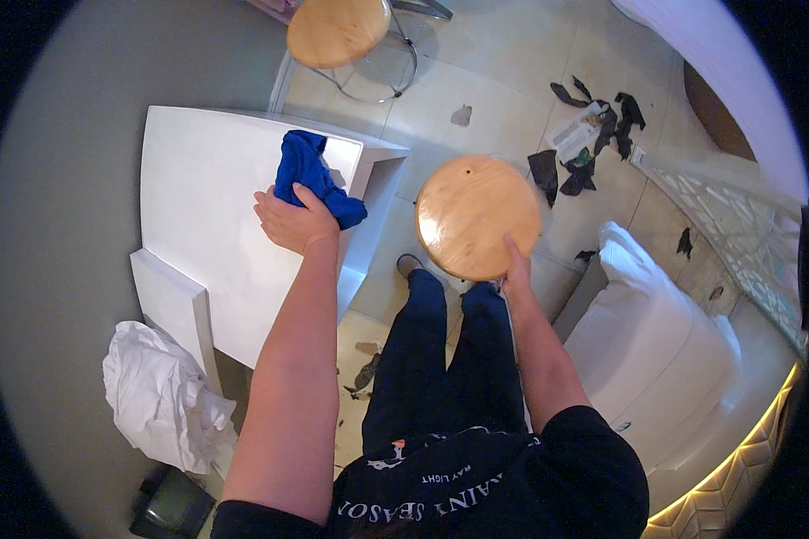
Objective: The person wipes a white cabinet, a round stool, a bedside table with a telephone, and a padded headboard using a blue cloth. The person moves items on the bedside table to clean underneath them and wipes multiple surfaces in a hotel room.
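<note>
My left hand (pixel 298 219) grips a crumpled blue cloth (pixel 310 172), which lies on the top of a white cabinet (pixel 209 195) near its front edge. With my right hand (pixel 516 269) I hold the rim of a round wooden stool seat (pixel 478 215), thumb on the top face and fingers hidden beneath. Light glints off the seat, and a small dark hole shows near its far edge. Whether the seat has legs under it cannot be seen.
A second wooden stool (pixel 340 34) with a metal frame stands beyond the cabinet. Torn black scraps (pixel 607 128) litter the tiled floor. At right is a bed-like piece with a white cover (pixel 654 350); at lower left are a white crumpled cloth (pixel 158 397) and a dark bin (pixel 174 504).
</note>
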Demonstrator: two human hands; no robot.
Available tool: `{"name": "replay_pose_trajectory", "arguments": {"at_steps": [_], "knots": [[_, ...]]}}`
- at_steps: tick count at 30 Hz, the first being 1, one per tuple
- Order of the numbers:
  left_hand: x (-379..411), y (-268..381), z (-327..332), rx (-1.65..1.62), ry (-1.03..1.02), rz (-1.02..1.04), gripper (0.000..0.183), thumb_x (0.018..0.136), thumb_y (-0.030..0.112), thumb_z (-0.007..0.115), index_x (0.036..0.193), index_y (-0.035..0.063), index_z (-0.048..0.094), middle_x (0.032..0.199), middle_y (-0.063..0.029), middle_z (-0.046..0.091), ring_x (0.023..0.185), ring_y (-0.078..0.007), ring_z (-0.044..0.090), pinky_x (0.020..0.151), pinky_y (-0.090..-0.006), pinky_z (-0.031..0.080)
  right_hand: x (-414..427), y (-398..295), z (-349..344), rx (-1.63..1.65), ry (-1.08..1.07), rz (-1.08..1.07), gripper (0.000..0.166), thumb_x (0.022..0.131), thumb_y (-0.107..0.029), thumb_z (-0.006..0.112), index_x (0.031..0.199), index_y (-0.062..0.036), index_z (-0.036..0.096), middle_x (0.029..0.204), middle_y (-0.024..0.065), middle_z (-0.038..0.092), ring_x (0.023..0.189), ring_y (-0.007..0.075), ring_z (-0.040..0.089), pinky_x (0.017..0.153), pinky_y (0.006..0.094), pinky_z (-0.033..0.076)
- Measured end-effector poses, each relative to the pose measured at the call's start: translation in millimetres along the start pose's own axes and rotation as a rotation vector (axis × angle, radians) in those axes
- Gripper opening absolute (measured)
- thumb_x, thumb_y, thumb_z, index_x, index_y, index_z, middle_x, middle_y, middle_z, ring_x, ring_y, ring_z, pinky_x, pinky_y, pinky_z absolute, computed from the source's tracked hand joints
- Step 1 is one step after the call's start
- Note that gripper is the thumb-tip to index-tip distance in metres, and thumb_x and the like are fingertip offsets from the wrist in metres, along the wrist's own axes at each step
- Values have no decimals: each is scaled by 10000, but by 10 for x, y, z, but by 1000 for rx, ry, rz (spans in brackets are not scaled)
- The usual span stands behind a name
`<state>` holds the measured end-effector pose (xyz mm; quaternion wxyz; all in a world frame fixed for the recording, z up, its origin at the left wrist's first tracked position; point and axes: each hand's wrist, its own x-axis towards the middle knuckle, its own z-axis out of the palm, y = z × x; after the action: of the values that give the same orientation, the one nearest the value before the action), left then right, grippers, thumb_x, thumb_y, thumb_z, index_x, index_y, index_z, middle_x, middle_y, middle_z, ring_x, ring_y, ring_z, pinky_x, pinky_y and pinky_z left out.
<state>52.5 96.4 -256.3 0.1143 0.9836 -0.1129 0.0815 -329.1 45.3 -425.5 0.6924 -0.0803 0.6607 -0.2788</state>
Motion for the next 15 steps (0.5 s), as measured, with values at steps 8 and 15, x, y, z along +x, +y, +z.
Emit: {"name": "replay_pose_trajectory", "arguments": {"at_steps": [8, 15], "knots": [[-31, -50, 21, 17, 86, 81, 588, 974, 405, 536, 1389, -11, 514, 1506, -281, 460, 1401, -458, 405, 1179, -543, 283, 94, -639, 465, -289, -57, -15, 703, 864, -253, 834, 1419, 29, 507, 1349, 164, 622, 1205, 282, 625, 1016, 407, 518], [7, 7, -83, -24, -46, 2, 579, 970, 367, 529, 1423, 8, 488, 1596, -223, 359, 1514, -394, 253, 1246, -520, 148, 97, -787, 879, -290, -125, -125, 657, 828, -74, 825, 1405, 18, 523, 1318, 161, 639, 1116, 301, 664, 911, 417, 582]]}}
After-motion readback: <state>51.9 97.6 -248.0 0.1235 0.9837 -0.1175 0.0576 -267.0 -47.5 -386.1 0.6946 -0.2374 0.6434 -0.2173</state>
